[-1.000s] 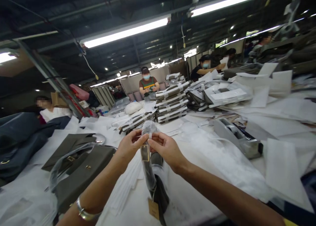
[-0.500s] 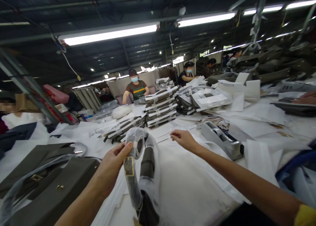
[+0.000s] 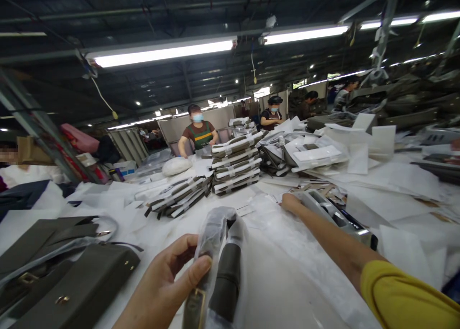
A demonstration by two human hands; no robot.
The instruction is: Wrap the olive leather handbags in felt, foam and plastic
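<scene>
My left hand (image 3: 176, 276) pinches a dark olive strap (image 3: 226, 281) with a gold buckle, looped and wrapped in clear plastic, upright at the lower middle. Reaching forward, my right hand (image 3: 290, 203) is at the near end of a grey tape dispenser (image 3: 323, 214); its fingertips are hidden, so whether it grips anything is unclear. On the left lies an olive bag (image 3: 79, 281) with gold fittings and a plastic-wrapped handle.
A stack of wrapped olive straps (image 3: 237, 164) stands mid-table, with more bundles (image 3: 179, 192) beside it. White sheets (image 3: 406, 180) cover the right side. Across the table, a masked person (image 3: 199, 132) works; others sit farther back.
My right hand has moved right and forward to the tape dispenser. My left hand and the wrapped strap have come lower and nearer, slightly to the right.
</scene>
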